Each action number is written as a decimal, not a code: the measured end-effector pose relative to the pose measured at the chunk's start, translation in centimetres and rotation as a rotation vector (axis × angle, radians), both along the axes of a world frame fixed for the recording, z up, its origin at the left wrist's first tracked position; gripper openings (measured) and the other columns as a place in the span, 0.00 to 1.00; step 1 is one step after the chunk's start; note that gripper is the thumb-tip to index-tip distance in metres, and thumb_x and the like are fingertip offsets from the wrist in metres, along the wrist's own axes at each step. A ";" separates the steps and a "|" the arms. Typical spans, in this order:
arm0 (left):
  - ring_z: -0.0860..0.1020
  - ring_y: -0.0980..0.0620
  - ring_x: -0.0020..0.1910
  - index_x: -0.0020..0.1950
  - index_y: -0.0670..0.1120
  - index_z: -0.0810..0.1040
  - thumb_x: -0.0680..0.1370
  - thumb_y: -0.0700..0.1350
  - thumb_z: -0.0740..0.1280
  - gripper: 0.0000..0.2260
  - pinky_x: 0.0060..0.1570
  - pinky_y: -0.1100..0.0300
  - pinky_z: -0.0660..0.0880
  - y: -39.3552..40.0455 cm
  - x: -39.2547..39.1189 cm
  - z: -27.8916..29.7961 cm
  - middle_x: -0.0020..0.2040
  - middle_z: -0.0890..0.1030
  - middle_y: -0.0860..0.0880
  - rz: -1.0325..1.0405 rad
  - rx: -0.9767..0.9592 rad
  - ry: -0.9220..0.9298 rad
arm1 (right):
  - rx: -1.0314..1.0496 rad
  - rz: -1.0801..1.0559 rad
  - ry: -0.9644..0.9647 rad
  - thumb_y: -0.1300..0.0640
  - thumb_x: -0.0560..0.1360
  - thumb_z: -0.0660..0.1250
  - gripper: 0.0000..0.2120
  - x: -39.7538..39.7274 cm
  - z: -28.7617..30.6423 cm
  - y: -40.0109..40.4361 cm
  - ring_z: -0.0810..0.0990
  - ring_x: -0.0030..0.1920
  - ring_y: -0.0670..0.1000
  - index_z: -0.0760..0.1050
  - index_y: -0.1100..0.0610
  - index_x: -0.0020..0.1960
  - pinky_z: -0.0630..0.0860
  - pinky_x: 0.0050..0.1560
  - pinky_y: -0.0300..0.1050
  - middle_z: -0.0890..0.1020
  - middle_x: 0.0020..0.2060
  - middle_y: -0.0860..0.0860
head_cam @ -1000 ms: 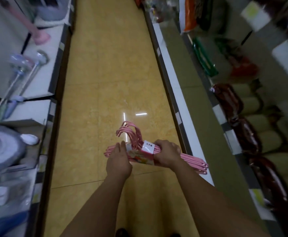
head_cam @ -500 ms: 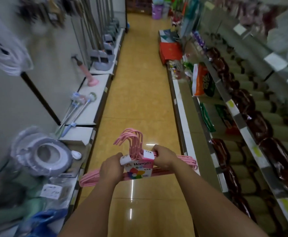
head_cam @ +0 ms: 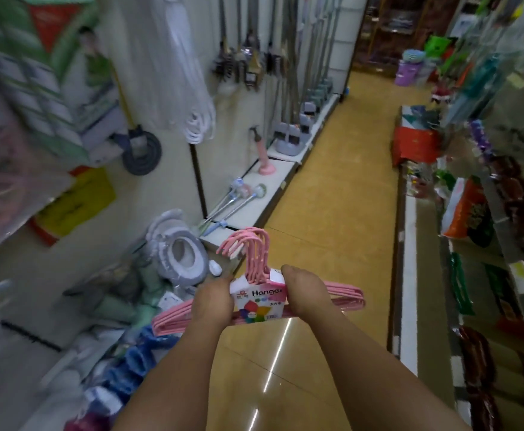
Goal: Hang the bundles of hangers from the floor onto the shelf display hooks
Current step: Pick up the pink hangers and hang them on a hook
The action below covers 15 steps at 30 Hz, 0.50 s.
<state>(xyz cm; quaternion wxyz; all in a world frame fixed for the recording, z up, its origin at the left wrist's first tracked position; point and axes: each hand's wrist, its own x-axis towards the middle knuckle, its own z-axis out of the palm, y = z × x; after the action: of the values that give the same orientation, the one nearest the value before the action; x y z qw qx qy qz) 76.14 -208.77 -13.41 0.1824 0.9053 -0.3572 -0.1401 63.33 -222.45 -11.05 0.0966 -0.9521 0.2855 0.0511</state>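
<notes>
The bundle (head_cam: pixel 259 295) of pink hangers is held up in the aisle, above the yellow floor (head_cam: pixel 341 213), its hooks pointing up and its paper label reading "Hanger" facing the camera. Left of the bundle, a wall display carries white hangers (head_cam: pixel 192 88); below them, low on the shelf and just left of the bundle's hooks, sits a grey toilet seat (head_cam: pixel 179 256). The left hand (head_cam: pixel 212 301) grasps the bundle just left of the label, fingers wrapped over the pink bars. The right hand (head_cam: pixel 307 293) grasps it just right of the label, curled the same way. Right of the bundle, across the floor, runs a shelf (head_cam: pixel 408 275) with packaged goods.
</notes>
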 end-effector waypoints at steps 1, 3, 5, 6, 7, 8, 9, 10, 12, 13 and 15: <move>0.79 0.44 0.50 0.65 0.56 0.73 0.74 0.39 0.61 0.21 0.48 0.52 0.77 0.8 -0.2 0.4 0.52 0.82 0.45 0.047 -0.012 0.004 | 0.011 0.033 -0.014 0.56 0.70 0.72 0.19 0.3 0.2 0.5 0.77 0.50 0.56 0.68 0.57 0.56 0.71 0.45 0.47 0.78 0.52 0.54; 0.78 0.43 0.55 0.67 0.54 0.73 0.75 0.38 0.59 0.22 0.53 0.54 0.75 2.5 -0.9 1.1 0.56 0.81 0.45 0.128 -0.009 -0.001 | 0.030 0.092 -0.035 0.56 0.70 0.71 0.18 0.6 0.6 1.8 0.78 0.50 0.56 0.69 0.58 0.56 0.69 0.44 0.46 0.78 0.51 0.54; 0.77 0.42 0.57 0.67 0.53 0.73 0.75 0.36 0.57 0.23 0.54 0.54 0.72 4.5 -1.9 1.6 0.59 0.80 0.44 0.189 -0.003 -0.030 | 0.020 0.151 -0.048 0.60 0.72 0.67 0.16 0.7 0.8 3.3 0.78 0.51 0.56 0.69 0.58 0.58 0.70 0.45 0.47 0.78 0.52 0.55; 0.77 0.42 0.57 0.67 0.52 0.73 0.75 0.36 0.57 0.23 0.55 0.54 0.72 5.6 -2.5 2.0 0.59 0.80 0.43 0.223 0.002 -0.054 | 0.013 0.176 -0.055 0.61 0.73 0.65 0.15 0.8 0.7 4.1 0.78 0.51 0.56 0.69 0.58 0.59 0.72 0.47 0.47 0.79 0.53 0.55; 0.77 0.42 0.58 0.67 0.51 0.73 0.75 0.36 0.57 0.22 0.55 0.54 0.72 6.7 -3.1 2.2 0.59 0.80 0.43 0.264 0.019 -0.069 | 0.005 0.206 -0.058 0.62 0.74 0.63 0.15 1.0 0.6 5.0 0.79 0.52 0.57 0.68 0.58 0.61 0.73 0.49 0.47 0.79 0.53 0.55; 0.77 0.42 0.57 0.66 0.50 0.73 0.76 0.36 0.57 0.21 0.54 0.54 0.72 8.2 -3.7 2.3 0.59 0.80 0.43 0.315 0.039 -0.077 | -0.008 0.252 -0.059 0.63 0.75 0.62 0.16 1.3 0.6 6.1 0.79 0.52 0.57 0.68 0.58 0.62 0.73 0.51 0.48 0.80 0.53 0.55; 0.78 0.42 0.55 0.65 0.50 0.74 0.76 0.36 0.57 0.19 0.53 0.54 0.74 9.6 -4.2 2.3 0.56 0.81 0.43 0.360 0.053 -0.076 | -0.022 0.292 -0.069 0.63 0.75 0.62 0.17 1.6 0.5 7.2 0.79 0.52 0.57 0.68 0.57 0.64 0.73 0.52 0.49 0.80 0.54 0.56; 0.80 0.42 0.52 0.63 0.49 0.74 0.76 0.37 0.57 0.17 0.51 0.54 0.76 11.3 -4.7 2.4 0.53 0.82 0.43 0.414 0.054 -0.060 | -0.024 0.336 -0.075 0.64 0.76 0.61 0.18 2.0 0.5 8.7 0.78 0.54 0.57 0.67 0.57 0.64 0.72 0.54 0.49 0.80 0.55 0.56; 0.82 0.42 0.44 0.58 0.50 0.73 0.76 0.39 0.58 0.13 0.44 0.51 0.80 14.5 -5.6 2.5 0.46 0.83 0.44 0.523 0.021 0.007 | -0.013 0.406 -0.079 0.65 0.75 0.60 0.19 2.5 0.5 11.3 0.76 0.57 0.57 0.67 0.57 0.66 0.70 0.58 0.50 0.78 0.58 0.56; 0.82 0.42 0.43 0.59 0.49 0.72 0.77 0.39 0.58 0.13 0.43 0.51 0.80 16.4 -6.3 2.6 0.46 0.83 0.43 0.578 0.006 0.039 | -0.009 0.452 -0.075 0.66 0.75 0.61 0.20 2.6 0.5 13.0 0.75 0.58 0.58 0.67 0.57 0.66 0.69 0.59 0.50 0.77 0.59 0.56; 0.82 0.43 0.47 0.63 0.50 0.73 0.77 0.38 0.58 0.16 0.47 0.52 0.80 19.7 -7.6 2.7 0.52 0.82 0.43 0.658 0.004 0.025 | -0.011 0.553 -0.055 0.64 0.75 0.62 0.18 2.7 0.5 16.0 0.74 0.59 0.58 0.68 0.58 0.65 0.68 0.60 0.50 0.76 0.60 0.57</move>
<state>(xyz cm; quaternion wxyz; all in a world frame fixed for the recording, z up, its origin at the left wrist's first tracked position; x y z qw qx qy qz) 68.53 -189.06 -10.72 0.2205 0.9707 -0.0428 -0.0856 66.04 -206.43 -10.57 0.0816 -0.9954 0.0125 0.0481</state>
